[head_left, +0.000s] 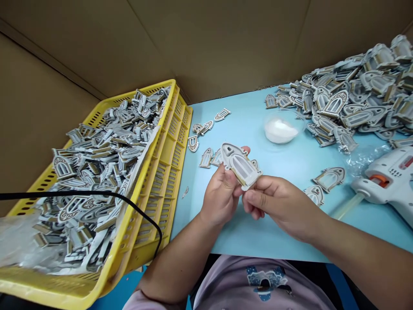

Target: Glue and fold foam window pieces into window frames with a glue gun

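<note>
A small white-and-gold arched window ornament (240,165) is tilted above the table, its pale recessed panel facing me. My left hand (219,196) grips it along the left side, thumb in front and fingers behind. At the bottom edge, my right hand (279,206) is closed with thumb and forefinger pinched at the ornament's lower corner. The right fingertips are partly hidden. Just behind my left hand, a few similar ornaments (206,158) lie on the blue tabletop (245,232).
A yellow plastic crate (174,181) heaped with ornaments stands left, a black cable (129,201) crossing it. At back right rises a pile of ornaments (364,92), beside a clear bowl of white material (280,130). A white glue gun (387,183) lies right. Cardboard walls (232,43) enclose the back.
</note>
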The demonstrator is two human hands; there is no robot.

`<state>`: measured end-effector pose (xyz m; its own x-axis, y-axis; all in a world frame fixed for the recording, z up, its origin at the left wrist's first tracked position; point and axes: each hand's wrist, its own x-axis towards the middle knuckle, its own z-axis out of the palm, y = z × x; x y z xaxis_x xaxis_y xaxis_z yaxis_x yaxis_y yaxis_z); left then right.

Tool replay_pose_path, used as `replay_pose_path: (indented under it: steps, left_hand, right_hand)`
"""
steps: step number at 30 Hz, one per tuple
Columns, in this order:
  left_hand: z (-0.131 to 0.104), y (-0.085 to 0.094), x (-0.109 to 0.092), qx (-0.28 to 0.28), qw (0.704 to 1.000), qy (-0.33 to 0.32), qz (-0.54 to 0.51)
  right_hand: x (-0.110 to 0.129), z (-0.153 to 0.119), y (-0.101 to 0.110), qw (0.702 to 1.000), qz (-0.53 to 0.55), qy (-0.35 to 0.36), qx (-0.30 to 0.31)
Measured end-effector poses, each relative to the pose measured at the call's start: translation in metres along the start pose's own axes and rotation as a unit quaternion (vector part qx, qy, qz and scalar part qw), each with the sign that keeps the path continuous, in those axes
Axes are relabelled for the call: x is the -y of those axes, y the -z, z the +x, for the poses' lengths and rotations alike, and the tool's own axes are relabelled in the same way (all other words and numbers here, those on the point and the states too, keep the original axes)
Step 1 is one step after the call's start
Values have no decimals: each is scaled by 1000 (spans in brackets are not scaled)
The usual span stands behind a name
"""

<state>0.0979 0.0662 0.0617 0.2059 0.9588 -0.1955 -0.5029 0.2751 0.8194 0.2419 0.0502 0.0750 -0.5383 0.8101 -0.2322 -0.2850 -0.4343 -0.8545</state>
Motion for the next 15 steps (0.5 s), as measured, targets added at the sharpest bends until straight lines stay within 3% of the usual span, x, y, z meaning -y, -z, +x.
replay_pose_path:
  steps: [3,6,9,12,15]
  left_hand:
    - [0,-1,1,32,996,-77,15]
    - [1,0,1,56,994,-96,18]
    - [2,2,0,63,993,-97,20]
    - [2,3,-3,78,992,-91,28]
    - [0,3,-4,93,991,-90,38]
  right_hand:
    - [1,-3,1,999,44,-29,10]
    - [10,-8,6,995,81,-46,43]
    - [26,-19,17,996,64,21,62]
    - [41,-30,32,989,3,149,-25]
    - [50,-35,40,959,-33,244,-141]
